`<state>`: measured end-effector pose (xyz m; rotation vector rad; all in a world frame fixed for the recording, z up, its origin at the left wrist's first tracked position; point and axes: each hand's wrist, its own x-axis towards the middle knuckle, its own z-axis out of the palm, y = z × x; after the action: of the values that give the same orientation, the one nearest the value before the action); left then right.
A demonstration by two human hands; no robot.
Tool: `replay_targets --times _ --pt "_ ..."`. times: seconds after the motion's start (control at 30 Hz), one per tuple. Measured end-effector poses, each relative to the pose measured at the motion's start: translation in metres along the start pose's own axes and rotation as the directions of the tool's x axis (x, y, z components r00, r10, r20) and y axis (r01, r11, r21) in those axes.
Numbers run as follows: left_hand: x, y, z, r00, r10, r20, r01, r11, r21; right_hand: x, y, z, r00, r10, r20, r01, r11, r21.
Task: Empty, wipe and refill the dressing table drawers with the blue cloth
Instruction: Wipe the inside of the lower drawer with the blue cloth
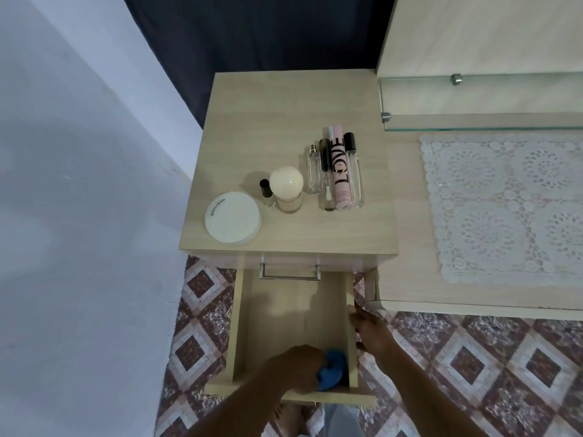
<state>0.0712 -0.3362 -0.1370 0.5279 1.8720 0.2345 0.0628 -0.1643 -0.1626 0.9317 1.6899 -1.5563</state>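
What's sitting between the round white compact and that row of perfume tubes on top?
In the head view, two things: a small black-capped bottle and a cream ball-topped bottle, standing side by side.

Left hand (296,364) grips blue cloth (331,370) (inside drawer (293,313)).

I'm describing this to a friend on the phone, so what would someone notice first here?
The open drawer below the cabinet top, where the left hand holds a blue cloth in its near right corner while the right hand grips its right wall. Next, on top: a pink tube marked LOVE among clear bottles, and a round white compact at the near left.
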Motion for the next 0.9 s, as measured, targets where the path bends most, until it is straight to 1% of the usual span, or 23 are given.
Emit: replay_targets --times 0.07,0.13,0.2,0.27,0.33,0.4,0.43,0.47,0.5,0.53,0.57,0.6,0.63,0.67,0.7,0.77,0.8,0.83,0.87,0.9 --pt "-0.008 -0.010 -0.001 0.999 -0.031 0.034 0.028 0.997 0.077 -0.001 -0.001 0.001 1.000 0.008 -0.003 -0.008 1.000 -0.012" --pt "-0.017 -0.020 -0.005 0.995 -0.084 0.061 0.071 0.978 0.195 -0.004 -0.003 0.002 1.000 0.016 0.001 -0.016 1.000 -0.016" --pt "-0.023 -0.031 -0.010 0.976 -0.187 0.115 0.137 0.929 0.344 -0.005 -0.003 0.003 1.000 0.020 -0.006 -0.020 1.000 -0.018" --pt "-0.026 -0.042 -0.010 0.955 -0.277 0.103 0.200 0.862 0.466 -0.005 -0.004 0.002 1.000 0.022 -0.012 -0.023 1.000 -0.018" --pt "-0.027 -0.056 -0.005 0.967 -0.251 -0.033 0.230 0.812 0.536 -0.002 -0.003 0.002 0.999 0.032 -0.004 -0.032 0.999 -0.011" --pt "-0.024 -0.078 0.005 0.975 -0.128 -0.179 0.213 0.751 0.624 0.000 -0.001 0.003 0.999 0.047 0.002 -0.047 0.999 0.002" --pt "-0.021 -0.088 0.010 0.974 -0.061 -0.217 0.196 0.704 0.683 0.000 -0.001 0.004 0.999 0.051 0.003 -0.051 0.999 0.009" --pt "-0.018 -0.097 0.012 0.976 -0.030 -0.214 0.181 0.651 0.737 -0.001 -0.001 0.004 0.999 0.050 0.008 -0.051 0.999 0.018" --pt "-0.015 -0.105 0.012 0.973 -0.018 -0.232 0.192 0.624 0.758 -0.002 -0.003 0.004 0.999 0.047 0.014 -0.047 0.999 0.021" --pt "-0.011 -0.110 0.009 0.960 -0.015 -0.281 0.233 0.600 0.765 -0.004 -0.005 0.003 0.999 0.049 0.019 -0.049 0.998 0.026" --pt "-0.010 -0.111 0.002 0.943 -0.055 -0.329 0.294 0.600 0.744 -0.006 -0.007 0.003 0.998 0.050 0.024 -0.051 0.998 0.040" --pt "-0.007 -0.109 -0.009 0.928 -0.138 -0.346 0.352 0.627 0.695 -0.006 -0.007 0.002 0.998 0.051 0.026 -0.052 0.997 0.054" --pt "-0.001 -0.107 -0.018 0.910 -0.135 -0.391 0.371 0.685 0.627 -0.007 -0.007 0.002 0.999 0.046 0.027 -0.047 0.997 0.060" --pt "0.008 -0.106 -0.026 0.899 -0.104 -0.424 0.351 0.751 0.559 -0.008 -0.007 0.001 0.999 0.037 0.027 -0.039 0.997 0.067" --pt "0.020 -0.109 -0.033 0.891 -0.122 -0.438 0.341 0.815 0.467 -0.008 -0.007 0.001 0.999 0.029 0.021 -0.030 0.997 0.069" --pt "0.039 -0.110 -0.050 0.883 -0.211 -0.420 0.368 0.866 0.339 -0.008 -0.006 0.001 1.000 0.020 0.017 -0.021 0.998 0.053" --pt "0.041 -0.113 -0.058 0.890 -0.271 -0.366 0.370 0.899 0.233 -0.008 -0.006 0.002 1.000 0.018 0.020 -0.019 0.998 0.052" --pt "0.035 -0.109 -0.066 0.892 -0.353 -0.284 0.404 0.903 0.146 -0.008 -0.006 0.002 1.000 0.019 0.021 -0.020 0.998 0.057" --pt "0.031 -0.104 -0.074 0.866 -0.376 -0.331 0.390 0.920 -0.024 -0.007 -0.006 0.002 1.000 0.020 0.021 -0.021 0.998 0.058" --pt "0.032 -0.102 -0.076 0.857 -0.330 -0.395 0.381 0.923 0.054 -0.007 -0.005 0.000 1.000 0.020 0.020 -0.021 0.998 0.053"
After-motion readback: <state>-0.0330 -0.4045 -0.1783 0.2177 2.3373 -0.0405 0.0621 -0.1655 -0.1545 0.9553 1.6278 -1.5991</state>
